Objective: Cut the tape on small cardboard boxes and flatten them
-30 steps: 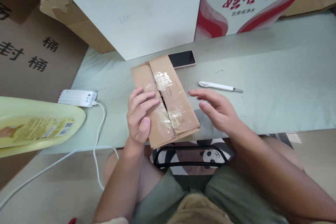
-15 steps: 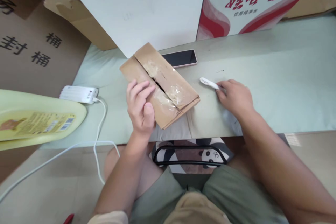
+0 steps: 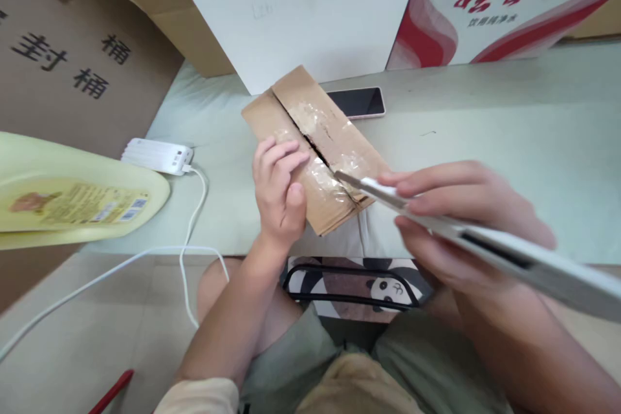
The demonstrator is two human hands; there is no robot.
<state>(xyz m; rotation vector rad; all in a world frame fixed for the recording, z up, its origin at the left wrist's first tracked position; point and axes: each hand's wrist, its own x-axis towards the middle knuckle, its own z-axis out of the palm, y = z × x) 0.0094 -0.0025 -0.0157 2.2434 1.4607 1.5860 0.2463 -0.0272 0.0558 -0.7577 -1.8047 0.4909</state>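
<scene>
My left hand point(image 3: 280, 191) grips the left side of a small cardboard box point(image 3: 334, 132), fingers lying across its top. The box is tilted, with a dark gap along its centre seam and shiny clear tape on both flaps. Between the fingers and thumb of my right hand point(image 3: 460, 213) is a white-handled utility knife point(image 3: 446, 226). Its blade points left, over the near right end of the box by the seam; I cannot tell whether it touches the cardboard. Part of a phone point(image 3: 361, 102) shows behind the box.
A white power bank point(image 3: 158, 155) with a plugged-in cable point(image 3: 198, 197) lies left, by a yellow bottle point(image 3: 82, 191). White cartons point(image 3: 310, 13) and a red-and-white carton point(image 3: 509, 6) line the back. A large brown carton point(image 3: 72, 58) stands far left. The cloth-covered surface point(image 3: 485, 110) ends before my knees.
My right hand reached right, picked the utility knife up off the cloth and brought it back left to the box. My left hand turned the box and lifted its near end.
</scene>
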